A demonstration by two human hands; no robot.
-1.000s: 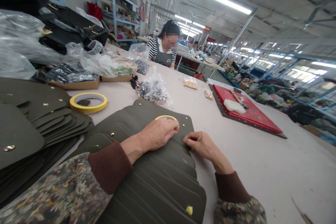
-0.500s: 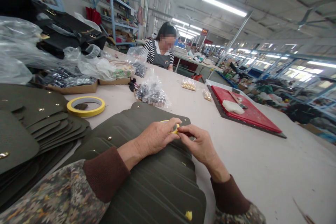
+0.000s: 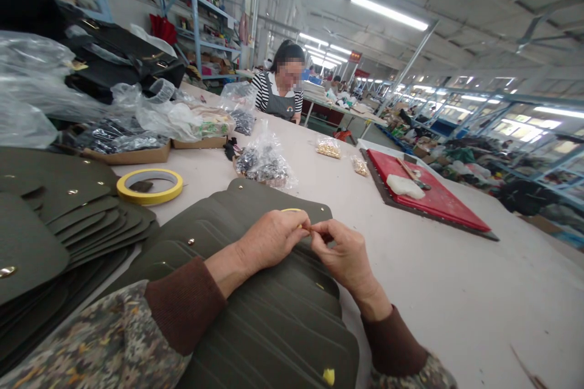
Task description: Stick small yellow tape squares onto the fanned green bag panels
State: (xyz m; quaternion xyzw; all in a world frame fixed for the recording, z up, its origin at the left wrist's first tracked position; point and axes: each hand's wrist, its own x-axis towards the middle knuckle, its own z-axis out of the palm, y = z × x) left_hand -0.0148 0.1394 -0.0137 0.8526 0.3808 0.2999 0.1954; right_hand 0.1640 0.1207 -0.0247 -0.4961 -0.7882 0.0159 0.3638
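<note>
Above a fanned stack of dark olive panels (image 3: pixel 255 310), my two hands meet fingertip to fingertip. My left hand (image 3: pixel 276 234) is closed round a small roll of yellow tape (image 3: pixel 292 210), of which only a thin upper edge shows. The fingers of my right hand (image 3: pixel 342 249) are pinched together just beside the left fingertips. Whatever lies in that pinch is too small and hidden to make out. Gold studs dot the panels, and a yellow scrap of tape (image 3: pixel 328 375) sticks to one near the bottom.
A larger yellow tape roll (image 3: pixel 149 187) lies left, by another olive stack (image 3: pixel 55 200). Beyond are plastic bags of dark parts (image 3: pixel 264 161) and bags of gold parts (image 3: pixel 328 147). A red board (image 3: pixel 424 188) with a hammer is at right. A co-worker (image 3: pixel 280 88) sits across the table.
My left fingers have folded down over the small tape roll, hiding most of it. My right hand stays pinched and has shifted slightly.
</note>
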